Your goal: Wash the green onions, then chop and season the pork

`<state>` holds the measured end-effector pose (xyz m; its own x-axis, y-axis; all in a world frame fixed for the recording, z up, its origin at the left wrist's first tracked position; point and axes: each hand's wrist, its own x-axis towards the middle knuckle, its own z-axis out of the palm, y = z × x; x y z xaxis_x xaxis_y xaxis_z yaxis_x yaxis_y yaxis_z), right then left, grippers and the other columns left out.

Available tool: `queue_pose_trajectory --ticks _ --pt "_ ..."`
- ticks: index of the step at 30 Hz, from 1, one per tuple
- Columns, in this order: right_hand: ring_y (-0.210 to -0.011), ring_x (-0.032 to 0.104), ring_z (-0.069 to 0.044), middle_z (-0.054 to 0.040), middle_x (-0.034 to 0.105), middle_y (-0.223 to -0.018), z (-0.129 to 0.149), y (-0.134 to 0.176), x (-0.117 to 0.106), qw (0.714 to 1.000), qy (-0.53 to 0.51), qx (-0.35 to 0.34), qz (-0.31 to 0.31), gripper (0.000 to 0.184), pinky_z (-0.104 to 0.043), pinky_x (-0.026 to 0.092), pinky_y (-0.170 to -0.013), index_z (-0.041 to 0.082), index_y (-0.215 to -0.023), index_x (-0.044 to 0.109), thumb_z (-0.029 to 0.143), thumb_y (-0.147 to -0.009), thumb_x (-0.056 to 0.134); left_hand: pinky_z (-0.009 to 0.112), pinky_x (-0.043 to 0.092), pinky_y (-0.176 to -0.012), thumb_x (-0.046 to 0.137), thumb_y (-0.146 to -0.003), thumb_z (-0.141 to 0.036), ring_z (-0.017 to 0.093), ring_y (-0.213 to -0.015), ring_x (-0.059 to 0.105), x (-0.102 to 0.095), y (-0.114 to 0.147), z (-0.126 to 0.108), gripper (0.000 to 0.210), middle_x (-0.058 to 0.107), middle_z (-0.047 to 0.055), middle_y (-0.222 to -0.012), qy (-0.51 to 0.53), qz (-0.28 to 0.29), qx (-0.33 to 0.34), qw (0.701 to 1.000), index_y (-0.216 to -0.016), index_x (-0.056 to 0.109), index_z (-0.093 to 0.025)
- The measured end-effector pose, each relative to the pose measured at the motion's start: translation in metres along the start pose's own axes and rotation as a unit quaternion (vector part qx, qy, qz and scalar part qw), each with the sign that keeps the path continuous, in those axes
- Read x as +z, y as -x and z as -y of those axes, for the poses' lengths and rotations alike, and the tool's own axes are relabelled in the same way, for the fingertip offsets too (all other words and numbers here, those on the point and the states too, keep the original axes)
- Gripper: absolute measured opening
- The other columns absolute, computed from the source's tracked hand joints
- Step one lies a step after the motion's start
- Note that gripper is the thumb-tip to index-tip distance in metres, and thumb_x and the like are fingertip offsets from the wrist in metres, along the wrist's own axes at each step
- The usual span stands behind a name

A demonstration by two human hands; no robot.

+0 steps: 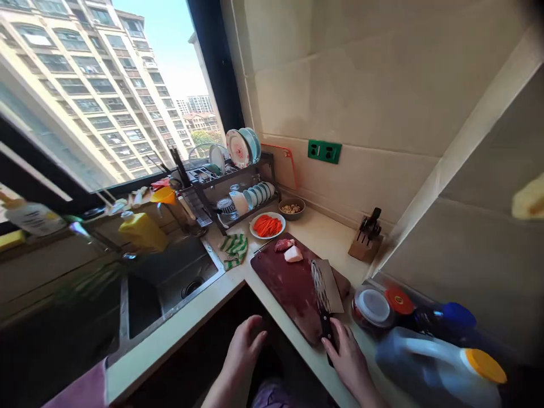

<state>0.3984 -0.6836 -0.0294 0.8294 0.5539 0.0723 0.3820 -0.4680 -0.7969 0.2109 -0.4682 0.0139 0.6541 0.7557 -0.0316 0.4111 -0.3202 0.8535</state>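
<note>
My right hand (346,351) is closed around the black handle of a broad-bladed cleaver (332,286), whose blade lies over the right part of a dark red cutting board (284,286). Farther back on the board are a piece of red meat (284,245) and a pale, fatty chunk of meat (293,254), both apart from the blade. In front of the counter edge hangs my left hand (245,343), holding nothing, its thumb and curved fingers apart.
Behind the board stand a plate of shredded carrot (254,231) and a brown bowl (302,213). A green-striped cloth (234,249) lies beside the sink (220,272). To the right are a knife block (361,247), a lidded jar (372,306) and a large jug (425,362). A dish rack (221,180) stands at the back.
</note>
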Motion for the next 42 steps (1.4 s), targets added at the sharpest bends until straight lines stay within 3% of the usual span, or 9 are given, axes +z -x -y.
queue_pose_trajectory --ticks 5,10,16,20,24,28,32,37,42 --pt "-0.106 0.054 -0.029 -0.0126 0.058 -0.114 0.008 -0.023 0.040 0.990 0.055 0.104 -0.074 0.051 -0.040 0.044 -0.087 0.021 -0.118 0.048 0.038 -0.071 0.056 0.041 0.040 -0.092 0.058 -0.074 -0.027 0.026 -0.104 0.053 0.010 -0.170 -0.031 0.041 0.061 0.012 -0.109 -0.171 0.092 0.202 0.960 -0.112 0.053 -0.014" --pt "-0.111 0.053 -0.026 -0.0145 0.055 -0.120 0.029 -0.023 0.055 0.970 0.112 0.207 -0.063 0.056 -0.039 0.045 -0.087 0.017 -0.132 0.035 0.025 -0.076 0.041 0.042 0.038 -0.089 0.064 -0.070 -0.032 0.030 -0.113 0.046 0.049 -0.251 -0.054 0.056 0.054 0.013 -0.120 -0.308 0.152 0.249 0.906 -0.120 0.046 -0.017" --pt "-0.112 0.053 -0.021 -0.0102 0.053 -0.126 0.067 -0.009 0.056 0.954 0.071 0.266 -0.117 0.056 -0.033 0.045 -0.091 0.021 -0.131 0.035 0.029 -0.076 0.042 0.041 0.035 -0.089 0.064 -0.069 -0.034 0.028 -0.104 0.049 0.078 -0.262 -0.055 0.050 0.057 0.012 -0.108 -0.329 0.155 0.298 0.883 -0.111 0.048 -0.014" --pt "-0.102 0.060 -0.022 -0.0086 0.063 -0.112 0.093 0.001 0.056 0.939 -0.031 0.308 -0.148 0.051 -0.030 0.048 -0.086 0.021 -0.119 0.048 0.044 -0.073 0.051 0.038 0.036 -0.084 0.061 -0.072 -0.028 0.026 -0.097 0.054 0.083 -0.264 -0.063 0.034 0.061 0.008 -0.094 -0.290 0.234 0.315 0.873 -0.102 0.051 -0.017" --pt "-0.077 0.066 -0.023 -0.0050 0.069 -0.078 0.109 0.012 0.053 0.925 -0.073 0.331 -0.172 0.052 -0.028 0.053 -0.066 0.019 -0.112 0.056 0.052 -0.073 0.052 0.029 0.040 -0.069 0.066 -0.066 -0.039 0.022 -0.080 0.059 0.085 -0.256 -0.072 0.039 0.064 0.005 -0.084 -0.171 0.384 0.162 0.893 -0.096 0.055 -0.016" --pt "-0.047 0.059 -0.017 0.0013 0.060 -0.052 0.113 0.020 0.042 0.918 -0.086 0.365 -0.130 0.056 -0.025 0.048 -0.048 0.017 -0.117 0.054 0.055 -0.077 0.045 0.022 0.038 -0.052 0.062 -0.067 -0.044 0.013 -0.057 0.055 0.090 -0.243 -0.073 0.036 0.063 0.002 -0.068 -0.006 0.533 -0.031 0.845 -0.084 0.056 -0.012" --pt "-0.047 0.059 -0.017 0.0009 0.059 -0.049 0.113 0.017 0.031 0.922 -0.067 0.366 -0.110 0.057 -0.024 0.047 -0.048 0.016 -0.115 0.056 0.057 -0.076 0.044 0.021 0.036 -0.045 0.057 -0.073 -0.046 0.011 -0.047 0.050 0.093 -0.239 -0.063 0.048 0.058 -0.002 -0.060 0.021 0.469 -0.013 0.883 -0.105 0.047 -0.012" --pt "-0.057 0.063 -0.020 -0.0024 0.064 -0.058 0.120 0.006 0.030 0.927 -0.048 0.357 -0.107 0.057 -0.026 0.050 -0.052 0.016 -0.114 0.058 0.057 -0.077 0.043 0.022 0.043 -0.058 0.066 -0.069 -0.030 0.011 -0.059 0.053 0.085 -0.239 -0.043 0.044 0.057 -0.004 -0.071 0.023 0.442 0.159 0.882 -0.109 0.048 -0.021" --pt "-0.077 0.067 -0.021 -0.0074 0.071 -0.082 0.137 0.001 0.028 0.946 -0.058 0.293 -0.124 0.049 -0.026 0.053 -0.067 0.017 -0.110 0.059 0.052 -0.078 0.048 0.031 0.045 -0.077 0.066 -0.071 -0.027 0.017 -0.083 0.053 0.086 -0.238 -0.039 0.029 0.053 0.002 -0.091 -0.040 0.289 0.317 0.902 -0.099 0.059 -0.024"
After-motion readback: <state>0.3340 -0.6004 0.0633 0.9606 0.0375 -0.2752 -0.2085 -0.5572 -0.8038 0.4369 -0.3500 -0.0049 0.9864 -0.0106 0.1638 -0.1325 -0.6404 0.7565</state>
